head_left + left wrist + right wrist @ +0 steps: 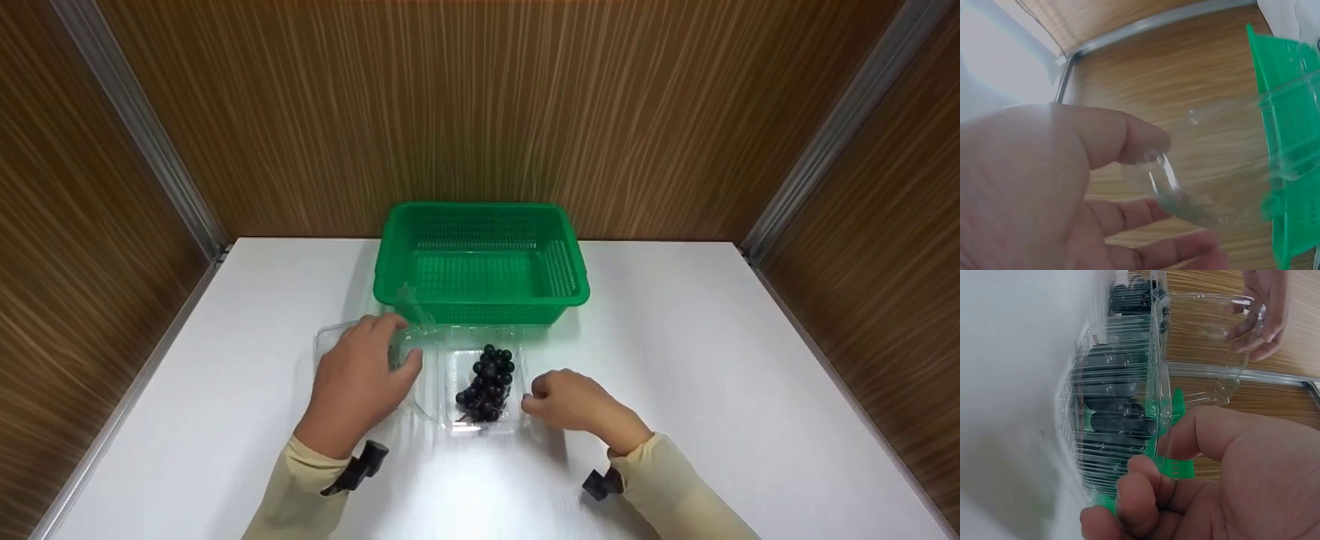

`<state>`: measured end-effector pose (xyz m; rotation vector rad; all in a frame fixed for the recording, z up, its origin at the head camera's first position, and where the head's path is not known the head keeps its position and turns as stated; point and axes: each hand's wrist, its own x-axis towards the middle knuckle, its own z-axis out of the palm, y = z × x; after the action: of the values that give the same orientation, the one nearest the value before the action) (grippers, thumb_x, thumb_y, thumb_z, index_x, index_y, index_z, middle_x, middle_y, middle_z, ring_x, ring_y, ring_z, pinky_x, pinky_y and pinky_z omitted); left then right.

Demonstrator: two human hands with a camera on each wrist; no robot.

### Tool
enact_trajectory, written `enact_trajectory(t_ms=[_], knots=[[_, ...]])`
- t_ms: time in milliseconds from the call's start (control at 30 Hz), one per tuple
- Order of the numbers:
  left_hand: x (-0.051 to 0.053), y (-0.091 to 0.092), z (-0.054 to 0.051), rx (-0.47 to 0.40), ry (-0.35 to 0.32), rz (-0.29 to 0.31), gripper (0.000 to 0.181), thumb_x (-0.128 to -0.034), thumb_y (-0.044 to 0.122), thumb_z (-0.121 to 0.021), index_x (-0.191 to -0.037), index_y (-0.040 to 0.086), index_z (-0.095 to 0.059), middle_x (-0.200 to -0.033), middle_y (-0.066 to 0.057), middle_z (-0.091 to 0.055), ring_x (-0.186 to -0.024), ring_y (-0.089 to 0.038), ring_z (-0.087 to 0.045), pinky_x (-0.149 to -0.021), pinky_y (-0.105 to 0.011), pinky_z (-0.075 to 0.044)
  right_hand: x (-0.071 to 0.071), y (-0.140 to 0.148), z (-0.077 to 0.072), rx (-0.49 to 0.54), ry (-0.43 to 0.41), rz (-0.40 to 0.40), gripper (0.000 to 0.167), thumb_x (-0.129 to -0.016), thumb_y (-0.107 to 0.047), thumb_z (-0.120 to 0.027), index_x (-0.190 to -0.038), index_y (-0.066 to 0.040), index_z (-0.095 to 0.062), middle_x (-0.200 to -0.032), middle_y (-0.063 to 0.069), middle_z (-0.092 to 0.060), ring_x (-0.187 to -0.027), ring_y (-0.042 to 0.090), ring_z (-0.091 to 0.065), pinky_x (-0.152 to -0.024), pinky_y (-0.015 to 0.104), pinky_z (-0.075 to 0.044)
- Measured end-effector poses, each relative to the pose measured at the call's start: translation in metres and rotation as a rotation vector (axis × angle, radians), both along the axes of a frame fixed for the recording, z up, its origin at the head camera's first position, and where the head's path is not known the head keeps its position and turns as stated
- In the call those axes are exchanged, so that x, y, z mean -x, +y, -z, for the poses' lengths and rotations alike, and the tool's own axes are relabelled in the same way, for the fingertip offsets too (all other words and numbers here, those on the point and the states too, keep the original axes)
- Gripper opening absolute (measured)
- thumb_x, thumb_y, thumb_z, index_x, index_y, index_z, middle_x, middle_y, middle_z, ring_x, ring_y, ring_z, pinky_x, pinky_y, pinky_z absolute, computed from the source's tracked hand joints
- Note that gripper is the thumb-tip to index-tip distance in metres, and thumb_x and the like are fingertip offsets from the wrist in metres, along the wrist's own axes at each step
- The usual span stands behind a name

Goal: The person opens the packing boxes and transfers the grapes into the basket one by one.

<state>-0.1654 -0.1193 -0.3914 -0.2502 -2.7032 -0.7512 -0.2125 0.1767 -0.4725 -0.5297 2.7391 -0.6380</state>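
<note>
A clear plastic box [469, 429] stands on the white table, its hinged lid [425, 375] raised at the left. Inside lies a bunch of dark grapes [489, 379], which shows through the ridged wall in the right wrist view. My left hand [360, 382] holds the edge of the lid; in the left wrist view the thumb lies on the clear plastic [1219, 152], with the other fingers spread below. My right hand [581, 405] is at the box's right side, fingers curled; the right wrist view has thumb and fingertips at its rim [1161, 382].
Directly behind the box stands a green plastic basket [480, 311] with nothing in it. Wood-patterned panels [480, 97] enclose the table [675, 337] at the back and on both sides, with metal strips along the corners.
</note>
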Motion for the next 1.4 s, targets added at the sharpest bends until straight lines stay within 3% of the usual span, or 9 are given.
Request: enact_trajectory(t_ms=[100, 300, 400, 567, 867, 967, 1067, 1233, 1400], knots=[[0.002, -0.005, 0.001, 0.017, -0.028, -0.027, 0.039, -0.0946, 0.029, -0.07, -0.122, 0.002, -0.067, -0.103, -0.014, -0.068, -0.09, -0.028, -0.065, -0.067, -0.045, -0.056, 0.0, 0.0, 0.0, 0.002, 0.012, -0.006, 0.036, -0.092, -0.026, -0.055, -0.061, -0.022, -0.039, -0.059, -0.008, -0.034, -0.058, 0.012, -0.032, -0.056, 0.031, -0.028], [0.005, -0.016, 0.003, 0.067, -0.161, -0.09, 0.056, -0.0964, 0.038, -0.066, -0.131, -0.006, -0.061, -0.111, -0.022, -0.069, -0.096, -0.038, -0.067, -0.074, -0.054, -0.056, 0.001, 0.0, 0.002, 0.0, 0.039, -0.022, 0.035, -0.092, -0.025, -0.055, -0.061, -0.022, -0.038, -0.059, -0.009, -0.034, -0.058, 0.012, -0.032, -0.056, 0.031, -0.027], [0.007, -0.023, 0.005, 0.083, -0.211, -0.112, 0.056, -0.0957, 0.039, -0.066, -0.124, -0.009, -0.062, -0.105, -0.023, -0.069, -0.09, -0.038, -0.068, -0.071, -0.054, -0.055, 0.0, 0.0, 0.003, -0.006, 0.036, -0.021, 0.035, -0.092, -0.026, -0.055, -0.061, -0.023, -0.038, -0.059, -0.009, -0.033, -0.058, 0.011, -0.032, -0.055, 0.031, -0.027], [0.012, -0.029, 0.008, 0.086, -0.267, -0.115, 0.057, -0.0957, 0.04, -0.066, -0.119, -0.011, -0.063, -0.1, -0.023, -0.07, -0.085, -0.036, -0.068, -0.069, -0.052, -0.055, -0.001, 0.001, 0.004, -0.001, 0.039, -0.017, 0.035, -0.092, -0.025, -0.055, -0.061, -0.022, -0.038, -0.059, -0.009, -0.033, -0.057, 0.011, -0.032, -0.055, 0.031, -0.027], [0.02, -0.038, 0.012, 0.076, -0.353, -0.114, 0.065, -0.0969, 0.041, -0.064, -0.13, -0.013, -0.056, -0.11, -0.027, -0.069, -0.089, -0.035, -0.067, -0.072, -0.052, -0.055, -0.002, 0.002, 0.001, -0.025, 0.041, 0.003, 0.038, -0.096, -0.028, -0.055, -0.062, -0.022, -0.041, -0.059, -0.008, -0.035, -0.058, 0.012, -0.034, -0.056, 0.032, -0.029], [0.021, -0.039, 0.013, 0.075, -0.361, -0.106, 0.063, -0.0977, 0.04, -0.063, -0.134, -0.011, -0.054, -0.112, -0.028, -0.069, -0.089, -0.036, -0.068, -0.071, -0.052, -0.055, -0.002, 0.002, -0.001, -0.043, 0.043, 0.014, 0.038, -0.097, -0.031, -0.056, -0.062, -0.021, -0.044, -0.06, -0.008, -0.038, -0.058, 0.013, -0.037, -0.057, 0.033, -0.031], [0.022, -0.039, 0.013, 0.075, -0.338, -0.095, 0.058, -0.0983, 0.036, -0.062, -0.133, -0.009, -0.055, -0.108, -0.026, -0.071, -0.083, -0.034, -0.068, -0.066, -0.051, -0.054, -0.003, 0.002, -0.003, -0.064, 0.05, 0.03, 0.035, -0.099, -0.035, -0.057, -0.068, -0.02, -0.055, -0.064, -0.008, -0.049, -0.062, 0.014, -0.047, -0.06, 0.037, -0.04], [0.023, -0.038, 0.014, 0.058, -0.287, -0.076, 0.039, -0.0981, 0.029, -0.06, -0.116, -0.005, -0.063, -0.09, -0.016, -0.069, -0.071, -0.027, -0.063, -0.056, -0.043, -0.048, -0.004, 0.004, -0.008, -0.083, 0.076, 0.063, 0.031, -0.1, -0.043, -0.063, -0.082, -0.018, -0.069, -0.081, -0.003, -0.067, -0.077, 0.02, -0.063, -0.074, 0.048, -0.052], [0.023, -0.042, 0.012, 0.052, -0.291, -0.056, 0.038, -0.0987, 0.028, -0.06, -0.116, -0.005, -0.063, -0.091, -0.015, -0.069, -0.073, -0.027, -0.064, -0.058, -0.044, -0.049, -0.006, 0.003, -0.016, -0.045, 0.121, 0.098, 0.029, -0.097, -0.043, -0.067, -0.081, -0.019, -0.067, -0.073, -0.006, -0.064, -0.068, 0.016, -0.059, -0.066, 0.044, -0.051]])
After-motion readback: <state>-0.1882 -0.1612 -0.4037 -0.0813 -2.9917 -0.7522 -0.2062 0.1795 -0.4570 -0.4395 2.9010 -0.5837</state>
